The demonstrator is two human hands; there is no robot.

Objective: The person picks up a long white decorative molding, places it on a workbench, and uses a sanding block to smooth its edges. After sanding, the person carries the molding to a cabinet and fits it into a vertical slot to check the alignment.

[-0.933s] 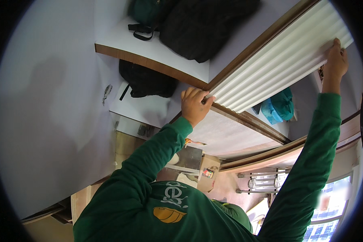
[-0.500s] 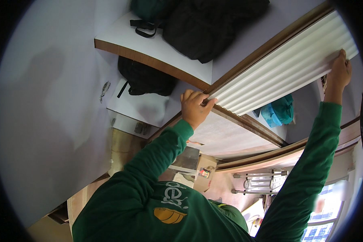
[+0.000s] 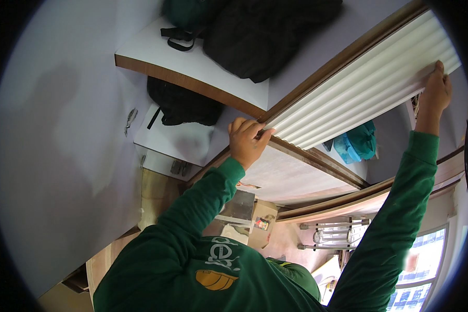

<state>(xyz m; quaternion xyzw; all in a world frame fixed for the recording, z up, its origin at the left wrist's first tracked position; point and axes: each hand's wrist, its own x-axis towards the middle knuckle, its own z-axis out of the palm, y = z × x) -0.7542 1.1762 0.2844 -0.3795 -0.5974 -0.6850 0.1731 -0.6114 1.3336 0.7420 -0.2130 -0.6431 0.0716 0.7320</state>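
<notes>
A long white fluted panel (image 3: 356, 86) lies slantwise across the front of an open cabinet, just below a brown wooden edge strip (image 3: 343, 52). At the panel's near left end, my left hand (image 3: 247, 141) is closed with curled fingers at the corner where panel and cabinet frame meet. Its fingertips partly hide that corner. My right hand (image 3: 436, 96) is closed on the panel's lower edge near the far right end, thumb pointing up over the ribbed face. Both arms reach up in green sleeves.
Black bags (image 3: 255, 39) rest on a white shelf (image 3: 192, 57) with a brown edge, and another black bag (image 3: 184, 101) lies below. Turquoise bundle (image 3: 360, 140) sits in the cabinet behind the panel. A ladder (image 3: 335, 234) and a cardboard box (image 3: 263, 223) stand lower down.
The whole view has shifted slightly, so everything sits a little further left. Both hands keep their places on the panel, which shows no clear movement against the cabinet.
</notes>
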